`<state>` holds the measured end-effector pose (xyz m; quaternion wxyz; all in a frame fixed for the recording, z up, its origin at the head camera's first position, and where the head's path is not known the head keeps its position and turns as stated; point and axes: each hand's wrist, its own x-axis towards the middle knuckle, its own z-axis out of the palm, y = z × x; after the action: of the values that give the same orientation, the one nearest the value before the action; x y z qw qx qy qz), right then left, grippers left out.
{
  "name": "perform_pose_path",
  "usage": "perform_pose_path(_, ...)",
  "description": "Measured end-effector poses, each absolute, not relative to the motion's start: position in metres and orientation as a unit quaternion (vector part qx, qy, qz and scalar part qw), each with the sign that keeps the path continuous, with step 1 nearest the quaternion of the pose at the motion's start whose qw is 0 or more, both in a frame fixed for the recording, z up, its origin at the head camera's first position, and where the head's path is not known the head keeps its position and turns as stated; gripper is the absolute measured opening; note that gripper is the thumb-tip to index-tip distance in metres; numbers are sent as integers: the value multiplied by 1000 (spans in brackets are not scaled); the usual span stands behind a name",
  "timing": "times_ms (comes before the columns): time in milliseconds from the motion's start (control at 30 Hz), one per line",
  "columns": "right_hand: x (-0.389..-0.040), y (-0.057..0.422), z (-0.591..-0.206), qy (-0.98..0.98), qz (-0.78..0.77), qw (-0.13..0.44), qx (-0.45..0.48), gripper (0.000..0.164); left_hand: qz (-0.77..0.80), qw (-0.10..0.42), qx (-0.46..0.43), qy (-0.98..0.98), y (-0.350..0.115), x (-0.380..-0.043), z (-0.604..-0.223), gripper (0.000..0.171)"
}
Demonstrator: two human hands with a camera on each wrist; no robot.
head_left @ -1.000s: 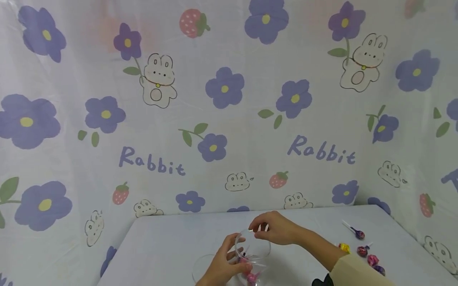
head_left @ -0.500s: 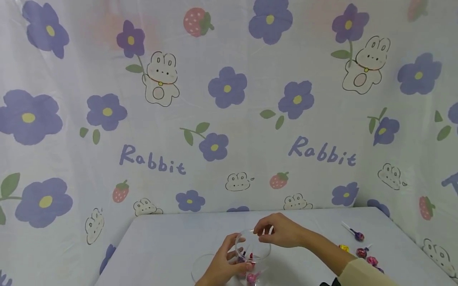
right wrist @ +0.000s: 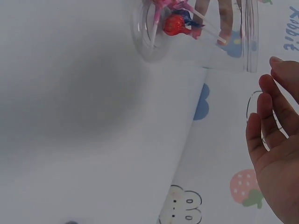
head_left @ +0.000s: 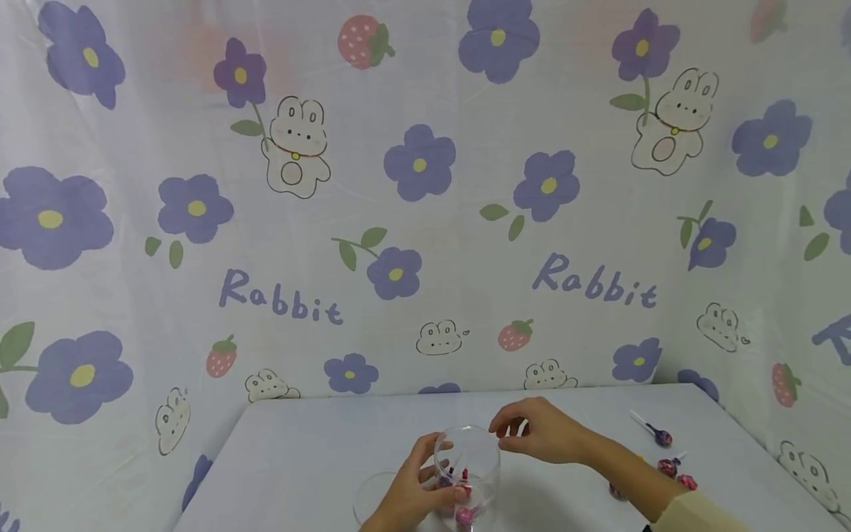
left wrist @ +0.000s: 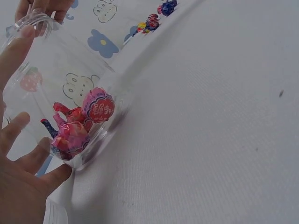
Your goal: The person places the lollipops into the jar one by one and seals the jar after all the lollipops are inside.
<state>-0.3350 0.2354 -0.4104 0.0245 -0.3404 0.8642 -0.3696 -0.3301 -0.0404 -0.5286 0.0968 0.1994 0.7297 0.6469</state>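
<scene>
My left hand (head_left: 407, 489) grips the side of a clear plastic jar (head_left: 490, 462), its thumb at the front and its fingers spread round the wall. Inside, several wrapped lollipops lie low in the jar, among them a pink one (left wrist: 98, 105) and a red one (right wrist: 174, 25). The jar's open mouth faces up, with white sticks leaning inside it. Just right of the rim, my right hand (head_left: 545, 432) hovers with loosely bent fingers and nothing between them. In the right wrist view its fingertips are close to the jar's rim but apart from it.
A clear round lid (head_left: 357, 502) lies on the white table (head_left: 312, 436), partly behind the left hand. Loose lollipops are at the right, including a purple one (head_left: 661, 437) and a pink one (head_left: 687, 482). The right forearm partly covers this group. A patterned curtain (head_left: 372, 325) hangs behind the table.
My right hand has moved right, from over the jar's rim to beside it. A red wrapper twist now shows inside the jar. The left hand keeps its grip.
</scene>
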Motion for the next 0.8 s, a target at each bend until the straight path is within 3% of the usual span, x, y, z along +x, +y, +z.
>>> perform_pose_path(800,-318,336,-419,903,-346,20,-253,17,630,73,226,739,-43,-329,-528,81)
